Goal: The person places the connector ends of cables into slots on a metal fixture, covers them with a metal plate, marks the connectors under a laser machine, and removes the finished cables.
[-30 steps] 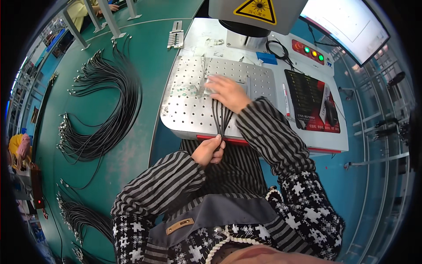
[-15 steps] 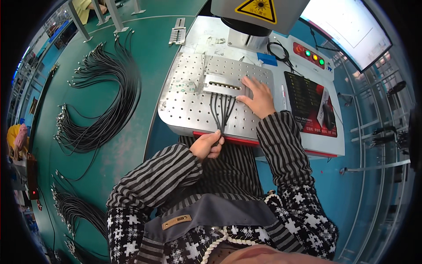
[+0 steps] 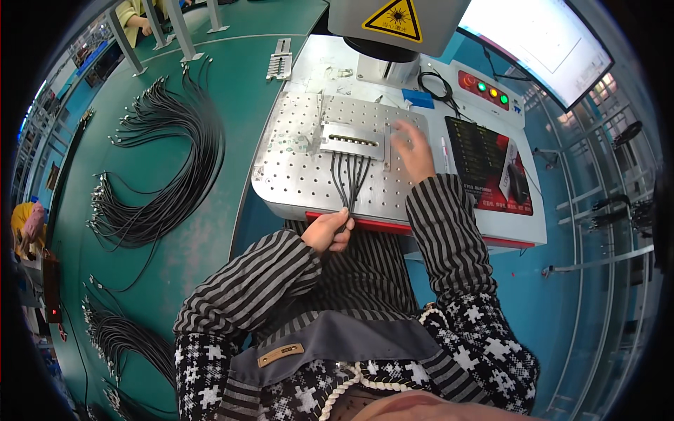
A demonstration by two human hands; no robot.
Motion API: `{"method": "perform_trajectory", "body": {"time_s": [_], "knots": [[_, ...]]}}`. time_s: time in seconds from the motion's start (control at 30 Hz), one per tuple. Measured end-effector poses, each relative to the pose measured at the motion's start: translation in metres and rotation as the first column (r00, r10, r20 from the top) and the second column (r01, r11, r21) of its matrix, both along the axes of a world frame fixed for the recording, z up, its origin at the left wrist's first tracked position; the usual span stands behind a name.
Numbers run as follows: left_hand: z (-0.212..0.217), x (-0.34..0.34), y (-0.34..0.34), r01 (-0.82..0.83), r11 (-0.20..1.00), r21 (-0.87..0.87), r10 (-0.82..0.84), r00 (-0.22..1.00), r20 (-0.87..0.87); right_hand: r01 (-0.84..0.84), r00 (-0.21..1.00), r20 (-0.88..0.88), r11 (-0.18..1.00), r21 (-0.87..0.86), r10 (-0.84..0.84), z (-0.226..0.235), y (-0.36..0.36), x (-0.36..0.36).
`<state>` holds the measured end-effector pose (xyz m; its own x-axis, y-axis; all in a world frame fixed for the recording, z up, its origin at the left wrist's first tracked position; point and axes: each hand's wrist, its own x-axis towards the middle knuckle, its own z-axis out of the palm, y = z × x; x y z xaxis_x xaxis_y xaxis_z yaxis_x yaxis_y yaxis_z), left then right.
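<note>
My left hand [image 3: 328, 230] is closed around a small bunch of black cables [image 3: 349, 188] at the front edge of a perforated metal plate [image 3: 291, 181]. The cables fan out from my fingers to a silver slotted fixture [image 3: 335, 146] on the plate. Their ends sit in a row inside its slot. Just right of the fixture, my right hand [image 3: 415, 156] holds nothing, its fingers apart and slightly blurred. A narrow metal strip [image 3: 387, 149] stands between that hand and the fixture.
A machine head [image 3: 400, 31] with a yellow warning triangle overhangs the plate. To the right are a marker [image 3: 444, 154], a mouse [image 3: 519, 184] on a dark mat [image 3: 477, 158], lit buttons [image 3: 493, 93] and a monitor [image 3: 540, 42]. Cable bundles [image 3: 193, 158] and a second fixture [image 3: 279, 62] lie on the green table [image 3: 242, 70].
My right hand has come away from the fixture's right end and shifted slightly to the right, uncovering the strip there. My left hand keeps its hold on the cables. The view has shifted slightly.
</note>
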<state>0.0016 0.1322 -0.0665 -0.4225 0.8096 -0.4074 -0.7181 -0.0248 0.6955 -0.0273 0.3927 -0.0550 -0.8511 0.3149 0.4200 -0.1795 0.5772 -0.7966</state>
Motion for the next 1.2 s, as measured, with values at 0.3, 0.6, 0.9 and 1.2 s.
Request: {"method": "perform_trajectory", "body": {"time_s": [0.3, 0.6, 0.9, 1.2], "knots": [[-0.003, 0.0, -0.001, -0.017, 1.0, -0.009, 0.017, 1.0, 0.009, -0.111, 0.955, -0.062, 0.547, 0.83, 0.289, 0.022, -0.102, -0.032], [0.003, 0.001, 0.002, -0.033, 0.999, -0.021, 0.033, 0.999, 0.015, -0.309, 0.951, 0.228, 0.64, 0.703, 0.208, 0.015, -0.092, -0.044], [0.0, -0.002, 0.001, -0.013, 1.0, 0.01, 0.013, 0.999, 0.029, 0.044, 0.953, -0.289, 0.899, 0.436, 0.094, 0.011, -0.019, -0.014], [0.0, 0.0, 0.0, 0.009, 1.0, 0.004, -0.009, 1.0, -0.004, 0.175, 0.973, -0.201, 0.934, 0.313, -0.115, 0.011, 0.014, 0.017]]}}
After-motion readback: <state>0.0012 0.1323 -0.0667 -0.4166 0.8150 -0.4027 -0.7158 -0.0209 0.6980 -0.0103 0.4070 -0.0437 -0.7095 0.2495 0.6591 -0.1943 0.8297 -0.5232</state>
